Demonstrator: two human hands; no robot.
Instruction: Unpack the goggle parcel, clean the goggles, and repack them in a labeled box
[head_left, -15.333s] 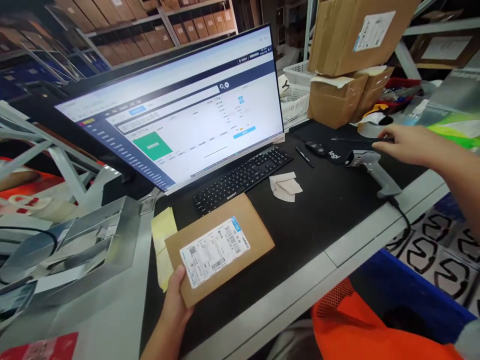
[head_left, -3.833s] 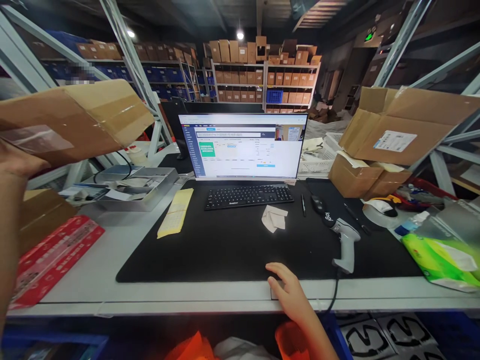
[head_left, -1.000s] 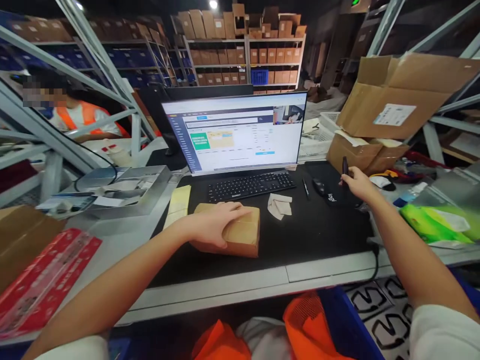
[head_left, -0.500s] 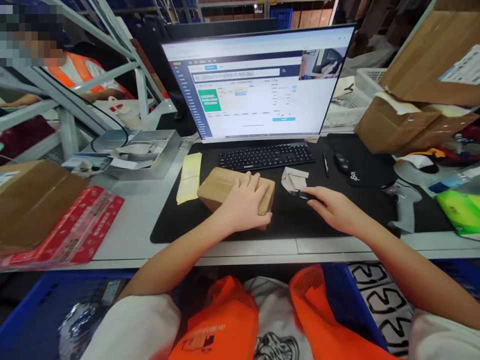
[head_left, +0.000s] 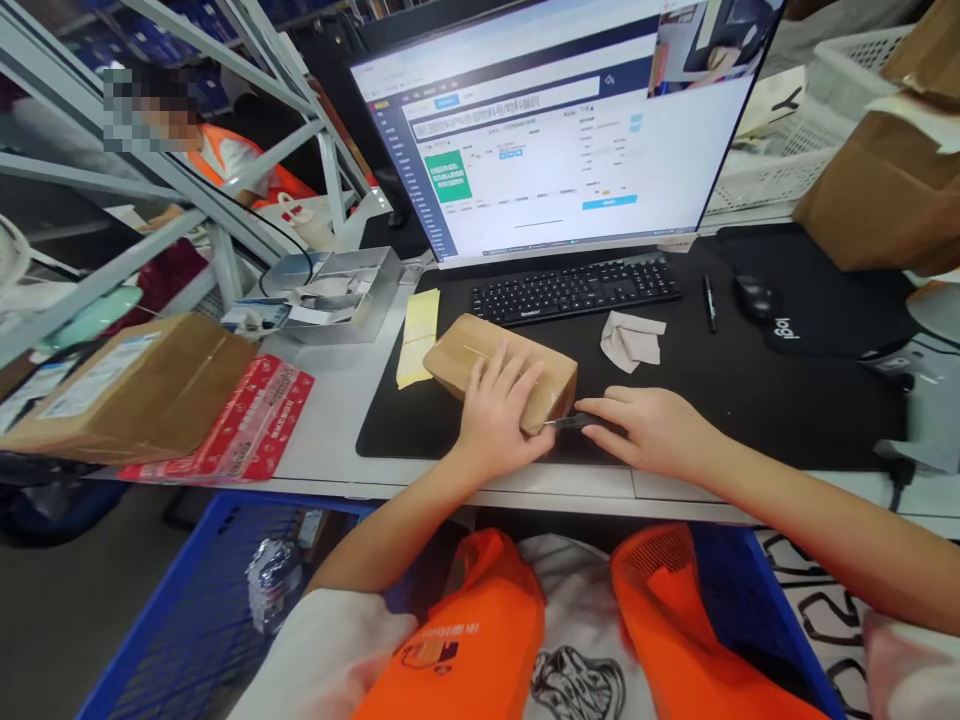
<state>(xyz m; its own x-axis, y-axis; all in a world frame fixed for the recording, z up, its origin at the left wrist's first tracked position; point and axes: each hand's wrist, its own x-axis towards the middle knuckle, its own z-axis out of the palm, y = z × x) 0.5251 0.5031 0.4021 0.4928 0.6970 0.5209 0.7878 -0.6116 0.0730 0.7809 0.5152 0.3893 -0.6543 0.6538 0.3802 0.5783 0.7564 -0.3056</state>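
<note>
A small brown cardboard box (head_left: 480,362) sealed with tape lies on the black desk mat (head_left: 750,400) in front of the keyboard (head_left: 576,288). My left hand (head_left: 499,415) lies flat on top of the box with fingers spread, pressing it down. My right hand (head_left: 652,430) is closed round a small box cutter (head_left: 568,422). The cutter's blade tip touches the box's near right corner, beside my left fingertips.
A monitor (head_left: 562,120) stands behind the keyboard. A crumpled cloth (head_left: 631,340), pen (head_left: 708,303), mouse (head_left: 754,297) and barcode scanner (head_left: 926,400) lie to the right. Another parcel (head_left: 135,385) on a red packet, a metal tray (head_left: 341,295) and a seated person in an orange vest (head_left: 240,160) are at left.
My right hand has moved left with the cutter until the blade meets the box's corner. My left hand stays on the box. The view has dipped closer to the desk.
</note>
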